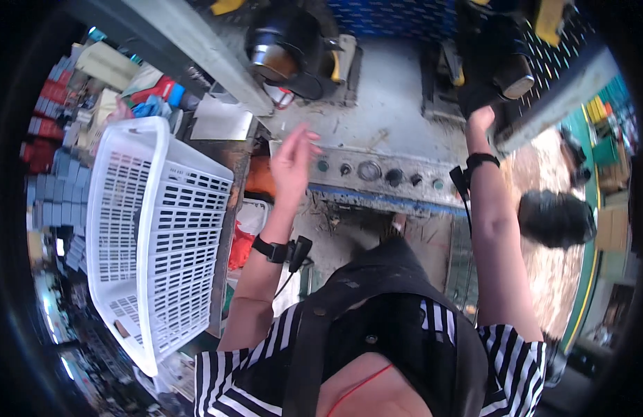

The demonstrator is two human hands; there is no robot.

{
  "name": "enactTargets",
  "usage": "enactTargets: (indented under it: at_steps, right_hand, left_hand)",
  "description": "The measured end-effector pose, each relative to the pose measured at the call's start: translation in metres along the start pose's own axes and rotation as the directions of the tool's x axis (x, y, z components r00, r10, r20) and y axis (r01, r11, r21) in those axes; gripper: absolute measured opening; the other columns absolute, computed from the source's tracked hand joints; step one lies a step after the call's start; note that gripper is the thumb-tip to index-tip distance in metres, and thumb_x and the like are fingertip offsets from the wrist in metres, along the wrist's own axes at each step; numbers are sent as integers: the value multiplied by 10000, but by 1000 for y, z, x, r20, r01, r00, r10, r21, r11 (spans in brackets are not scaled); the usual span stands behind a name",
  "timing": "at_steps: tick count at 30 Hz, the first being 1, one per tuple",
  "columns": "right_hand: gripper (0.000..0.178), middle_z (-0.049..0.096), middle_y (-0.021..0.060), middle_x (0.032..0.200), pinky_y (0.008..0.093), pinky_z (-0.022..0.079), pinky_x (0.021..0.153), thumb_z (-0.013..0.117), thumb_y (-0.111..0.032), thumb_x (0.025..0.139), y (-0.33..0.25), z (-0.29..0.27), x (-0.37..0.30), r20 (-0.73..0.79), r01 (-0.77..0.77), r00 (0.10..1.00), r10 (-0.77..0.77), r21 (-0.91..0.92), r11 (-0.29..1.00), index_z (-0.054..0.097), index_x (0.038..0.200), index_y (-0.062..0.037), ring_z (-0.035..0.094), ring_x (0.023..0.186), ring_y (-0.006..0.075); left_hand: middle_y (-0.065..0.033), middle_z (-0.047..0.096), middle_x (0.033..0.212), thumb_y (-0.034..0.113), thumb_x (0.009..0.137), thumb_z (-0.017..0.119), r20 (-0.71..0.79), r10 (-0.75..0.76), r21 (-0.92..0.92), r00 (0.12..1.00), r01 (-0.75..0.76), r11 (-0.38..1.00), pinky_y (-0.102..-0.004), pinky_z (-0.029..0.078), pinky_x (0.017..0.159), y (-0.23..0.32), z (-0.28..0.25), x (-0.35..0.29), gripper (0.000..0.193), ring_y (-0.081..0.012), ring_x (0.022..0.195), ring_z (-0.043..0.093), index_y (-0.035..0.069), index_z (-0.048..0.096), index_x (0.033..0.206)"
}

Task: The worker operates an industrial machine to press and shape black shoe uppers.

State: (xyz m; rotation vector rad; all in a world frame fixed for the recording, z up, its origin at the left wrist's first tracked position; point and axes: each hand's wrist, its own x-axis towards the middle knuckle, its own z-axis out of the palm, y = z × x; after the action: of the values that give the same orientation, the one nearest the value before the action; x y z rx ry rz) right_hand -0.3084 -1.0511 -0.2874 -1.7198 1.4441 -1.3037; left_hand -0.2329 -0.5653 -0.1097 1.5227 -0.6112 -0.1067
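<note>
seen from the middle of the view, the right black piece [483, 52] is between one and two o'clock, and the left black piece [293, 35] is between eleven and twelve, both at the machine. the right hand [480, 119], at two o'clock, is at the lower edge of its piece; the fingertips are hidden there, so i cannot tell if they grasp it. the left hand [295, 154], at eleven o'clock, is released, with fingers loosely bent, apart from the left black piece and holding nothing that i can see

to handle the right piece well, i would take it by its edge with a light and even grip, and keep the fingers away from the shiny metal end [517, 82], because it may be hot or hard. the left wrist should pass well above the round knobs [368, 171], so that no setting is turned by accident

the left piece is round like a dome, dark, with a curved visor [309, 87] and a polished metal part [269, 59]. the grey tabletop [391, 90] looks like metal, scratched and stained. at nine o'clock, the white basket [146, 236] seems plastic, with many narrow slots and a smooth, thick rim
</note>
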Motion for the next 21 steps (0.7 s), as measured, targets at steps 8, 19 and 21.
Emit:
enactTargets:
  at_steps: [8,19,21]
  right_hand:
    - [599,644,152,981,354,420,782,511,-459,849,-91,-7,-13,316,-475,864,392,252,843,588,1001,115,583,883,255]
    - [551,600,124,1082,328,480,821,397,-490,907,-133,-148,-176,993,-907,93,79,52,419,524,1122,1,595,937,252]
    - [745,504,143,1251,350,402,933,326,-597,879,-178,-186,-215,936,-913,-112,-334,36,407,368,1306,11,509,1122,247]
  left_hand:
    - [-4,555,768,61,873,522,-214,268,357,939,-180,917,-202,414,577,47,-61,125,354,-63,652,502,16,504,1224]
    - [-50,613,768,11,722,510,213,528,572,822,-543,615,-319,464,712,111,-42,-18,305,-224,709,583,95,667,970]
    - [-48,550,713,103,652,572,593,476,501,650,-760,414,-341,450,724,127,-28,-36,296,-227,778,574,107,680,928]
